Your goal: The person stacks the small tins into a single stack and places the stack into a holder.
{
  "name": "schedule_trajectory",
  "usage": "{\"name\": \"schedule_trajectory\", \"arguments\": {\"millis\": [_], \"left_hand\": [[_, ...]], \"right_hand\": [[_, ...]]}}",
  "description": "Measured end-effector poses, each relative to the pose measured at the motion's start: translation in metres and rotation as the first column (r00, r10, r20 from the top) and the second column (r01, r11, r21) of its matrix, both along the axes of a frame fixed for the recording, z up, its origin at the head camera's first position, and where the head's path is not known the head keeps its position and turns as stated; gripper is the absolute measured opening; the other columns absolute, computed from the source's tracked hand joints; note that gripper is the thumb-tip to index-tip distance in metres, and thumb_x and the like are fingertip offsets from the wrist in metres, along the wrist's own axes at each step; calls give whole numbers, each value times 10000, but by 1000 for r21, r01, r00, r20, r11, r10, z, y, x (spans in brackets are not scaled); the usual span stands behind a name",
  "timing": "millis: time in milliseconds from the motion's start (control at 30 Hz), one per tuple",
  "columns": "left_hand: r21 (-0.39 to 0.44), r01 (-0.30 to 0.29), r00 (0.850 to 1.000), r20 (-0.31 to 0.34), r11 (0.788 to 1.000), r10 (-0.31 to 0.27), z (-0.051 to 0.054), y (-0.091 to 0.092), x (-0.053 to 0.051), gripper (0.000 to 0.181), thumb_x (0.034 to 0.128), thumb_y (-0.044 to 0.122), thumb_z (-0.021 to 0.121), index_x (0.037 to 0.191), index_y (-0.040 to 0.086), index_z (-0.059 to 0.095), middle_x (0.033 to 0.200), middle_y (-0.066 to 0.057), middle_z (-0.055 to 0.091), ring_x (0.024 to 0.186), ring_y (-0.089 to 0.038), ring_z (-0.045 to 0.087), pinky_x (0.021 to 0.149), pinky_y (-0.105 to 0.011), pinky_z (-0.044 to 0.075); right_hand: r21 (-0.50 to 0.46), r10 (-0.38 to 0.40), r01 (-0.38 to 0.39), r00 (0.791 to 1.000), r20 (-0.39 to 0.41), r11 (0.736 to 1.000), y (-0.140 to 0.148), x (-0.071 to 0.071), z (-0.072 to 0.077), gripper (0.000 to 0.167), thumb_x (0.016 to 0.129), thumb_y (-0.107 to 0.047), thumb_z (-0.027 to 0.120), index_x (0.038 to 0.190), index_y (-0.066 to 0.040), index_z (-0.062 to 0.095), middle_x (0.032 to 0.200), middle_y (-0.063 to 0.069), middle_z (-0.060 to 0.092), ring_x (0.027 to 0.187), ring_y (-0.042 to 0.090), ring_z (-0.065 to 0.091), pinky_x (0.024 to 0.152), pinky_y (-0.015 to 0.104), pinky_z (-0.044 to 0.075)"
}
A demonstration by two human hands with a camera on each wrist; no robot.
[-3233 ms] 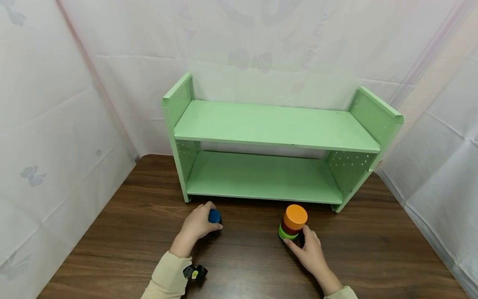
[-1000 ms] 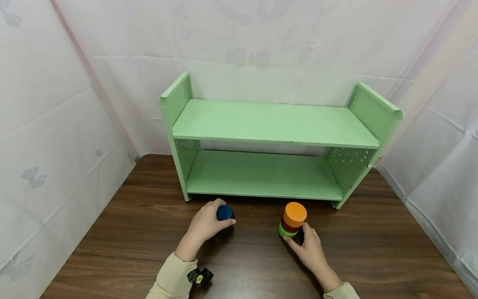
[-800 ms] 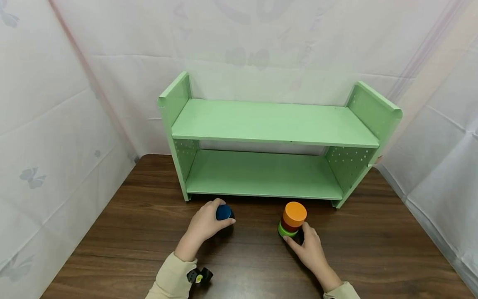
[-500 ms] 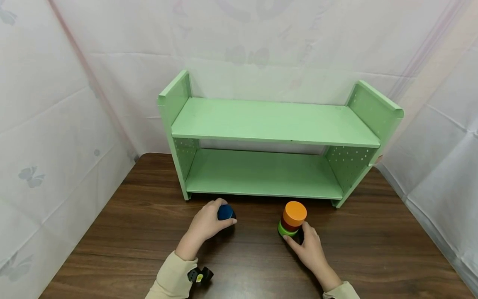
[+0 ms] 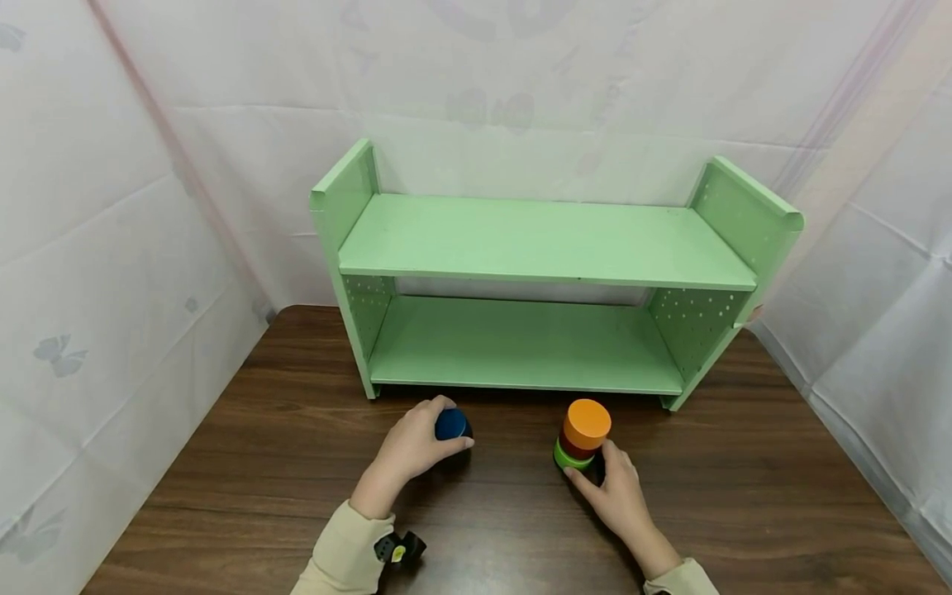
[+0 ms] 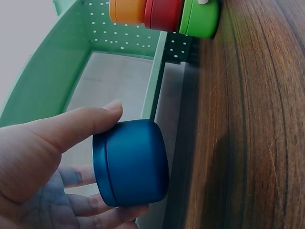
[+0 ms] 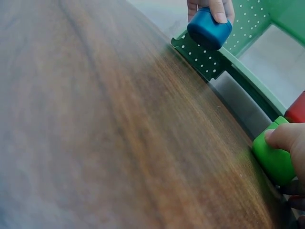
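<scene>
My left hand (image 5: 412, 442) grips a small round blue tin (image 5: 450, 423) between thumb and fingers. The left wrist view shows the tin (image 6: 136, 164) side-on, a lid seam near one end and a gap between it and the table. To the right, three similar tins form an upright stack: orange (image 5: 589, 420) on top, dark red (image 5: 576, 446) in the middle, green (image 5: 571, 459) at the bottom. Low on this stack, my right hand (image 5: 616, 500) holds the green tin, thumb in front; its other fingers are partly hidden. In the right wrist view the orange tin is out of sight.
A green two-tier shelf (image 5: 521, 339) with perforated side panels stands just behind both hands on the dark wooden table (image 5: 506, 529). Pale patterned cloth (image 5: 506, 91) hangs at the back and sides. A small black device (image 5: 399, 548) sits on the left wrist.
Over about three seconds my left hand has carried the blue tin a little to the right, towards the stack. In the last second it barely shifts. My right hand and the stack stay put.
</scene>
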State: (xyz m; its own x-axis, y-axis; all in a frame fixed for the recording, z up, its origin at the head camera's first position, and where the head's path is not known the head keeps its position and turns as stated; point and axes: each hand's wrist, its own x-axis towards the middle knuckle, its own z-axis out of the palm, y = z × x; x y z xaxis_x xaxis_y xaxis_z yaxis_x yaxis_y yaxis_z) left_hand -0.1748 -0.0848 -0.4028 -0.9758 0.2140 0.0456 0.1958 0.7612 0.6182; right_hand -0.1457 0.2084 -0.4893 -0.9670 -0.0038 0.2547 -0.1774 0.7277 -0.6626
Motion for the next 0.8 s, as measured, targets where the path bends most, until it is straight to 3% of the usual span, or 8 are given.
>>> {"name": "schedule_trajectory", "arguments": {"millis": [333,800], "left_hand": [[7,3,1000,-1,1000,-3,-2,0,-1,561,796,350,763,1236,58,573,1199,-157,600,1028,-315,595,788,-480,527],[15,4,997,-71,1000,-3,8,4,1,566,781,369,773,1233,88,581,1199,-155,600,1038,-317,593,791,-473,532]], "right_hand": [[16,6,-6,1000,-23,1000,0,0,0,520,797,-243,768,1200,0,546,1114,145,627,1038,350,549,889,574,402],[-11,8,-8,1000,5,1000,1,0,1,541,808,-248,760,1233,-6,530,1148,153,619,1091,377,533,906,595,399]]}}
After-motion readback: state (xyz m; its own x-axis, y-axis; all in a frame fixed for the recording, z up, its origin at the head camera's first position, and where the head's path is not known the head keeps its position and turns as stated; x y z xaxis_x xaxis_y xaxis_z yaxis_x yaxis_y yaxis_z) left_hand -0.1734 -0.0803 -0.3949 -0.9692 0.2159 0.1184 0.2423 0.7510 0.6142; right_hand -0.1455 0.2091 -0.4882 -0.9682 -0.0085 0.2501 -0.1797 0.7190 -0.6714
